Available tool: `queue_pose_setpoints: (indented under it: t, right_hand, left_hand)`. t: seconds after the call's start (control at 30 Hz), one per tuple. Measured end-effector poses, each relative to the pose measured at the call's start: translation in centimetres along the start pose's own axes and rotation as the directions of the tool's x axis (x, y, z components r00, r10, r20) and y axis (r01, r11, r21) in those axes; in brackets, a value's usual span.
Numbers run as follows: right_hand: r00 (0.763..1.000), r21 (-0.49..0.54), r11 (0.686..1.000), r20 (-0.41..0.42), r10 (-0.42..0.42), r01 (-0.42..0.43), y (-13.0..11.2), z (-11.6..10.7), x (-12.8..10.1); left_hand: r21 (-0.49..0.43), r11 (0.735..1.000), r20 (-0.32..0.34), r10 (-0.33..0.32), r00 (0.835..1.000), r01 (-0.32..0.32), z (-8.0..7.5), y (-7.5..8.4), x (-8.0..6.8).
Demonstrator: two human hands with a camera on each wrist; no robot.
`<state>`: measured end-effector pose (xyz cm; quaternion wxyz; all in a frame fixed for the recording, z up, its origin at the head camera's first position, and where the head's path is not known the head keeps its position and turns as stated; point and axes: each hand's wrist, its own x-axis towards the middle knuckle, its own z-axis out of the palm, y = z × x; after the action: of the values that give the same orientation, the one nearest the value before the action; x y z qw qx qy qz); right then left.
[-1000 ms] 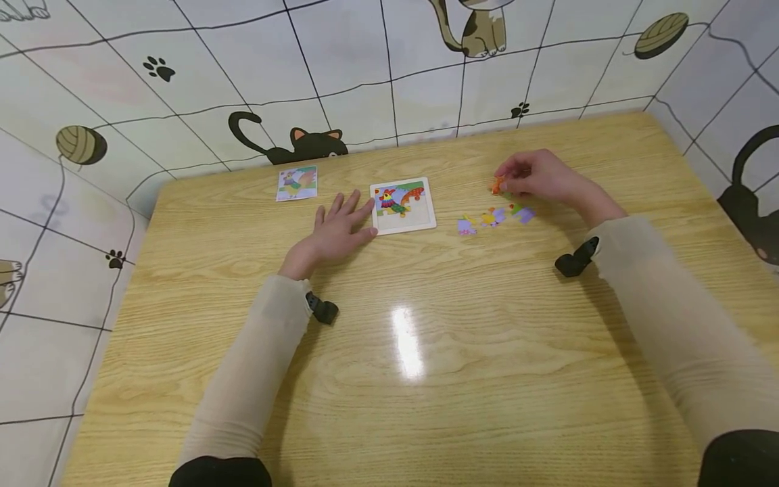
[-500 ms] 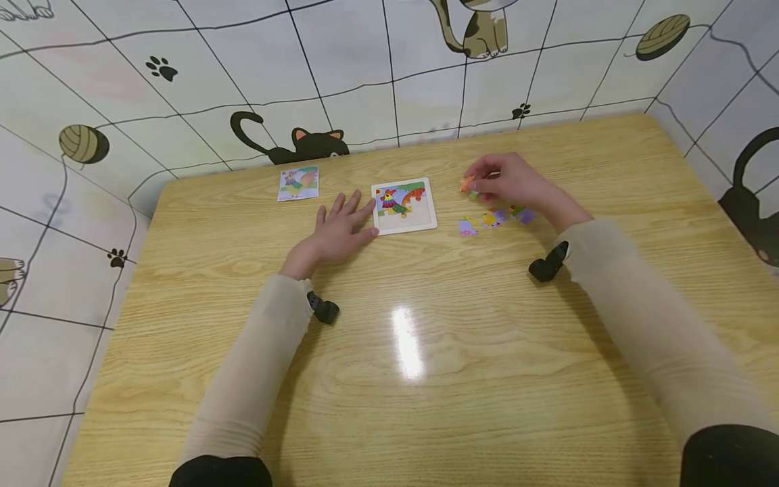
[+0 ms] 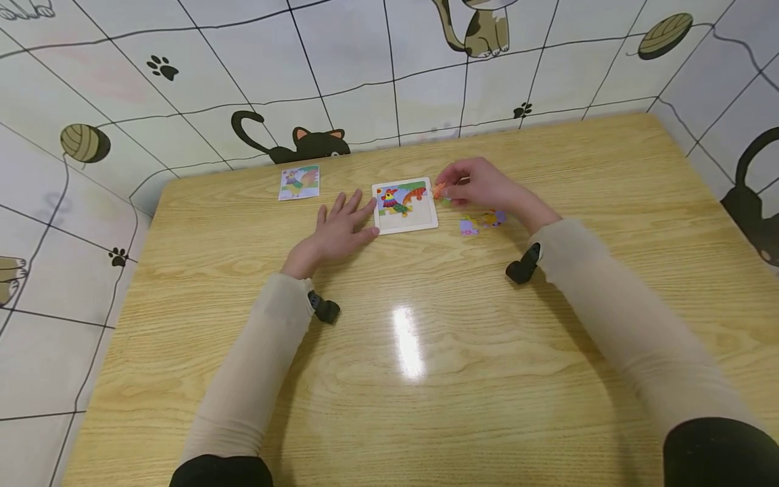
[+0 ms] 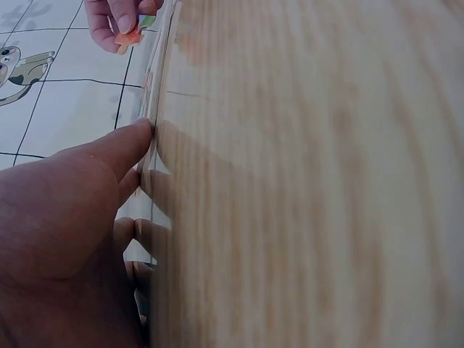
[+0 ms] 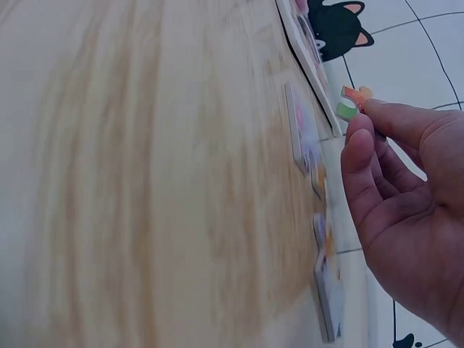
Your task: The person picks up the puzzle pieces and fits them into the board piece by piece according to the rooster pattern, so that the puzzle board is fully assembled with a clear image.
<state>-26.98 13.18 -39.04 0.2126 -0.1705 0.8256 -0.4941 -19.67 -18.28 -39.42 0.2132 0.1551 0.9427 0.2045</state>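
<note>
1. Here our right hand (image 3: pixel 481 184) pinches an orange puzzle piece (image 3: pixel 439 191) in its fingers, just right of the puzzle tray (image 3: pixel 404 205).
2. Our left hand (image 3: pixel 336 228) lies flat on the surface, fingers straight, touching the tray's left edge.

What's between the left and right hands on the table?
Head view: the puzzle board, partly filled, lies between the left hand, touching its left edge, and the right hand pinching an orange piece.
</note>
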Motion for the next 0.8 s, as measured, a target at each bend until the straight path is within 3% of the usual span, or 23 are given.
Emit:
queue_pose_setpoints:
  t: [0.33, 0.63, 0.8]
  right_hand:
    - [0.998, -0.011, 0.999, 0.061, -0.035, 0.036, -1.1, 2.0, 1.2]
    - [0.996, -0.102, 0.993, 0.074, -0.058, 0.065, -1.8, 2.9, 1.8]
    - [0.994, -0.218, 0.972, 0.074, -0.074, 0.089, -1.9, 3.1, 1.9]
  left_hand:
    - [0.002, 1.000, -0.007, 0.003, 1.000, -0.003, 0.1, 0.0, 0.1]
    - [-0.004, 1.000, 0.003, 0.001, 1.000, -0.001, 0.0, 0.0, 0.0]
    - [-0.004, 1.000, 0.005, 0.004, 1.000, -0.004, 0.0, 0.0, 0.0]
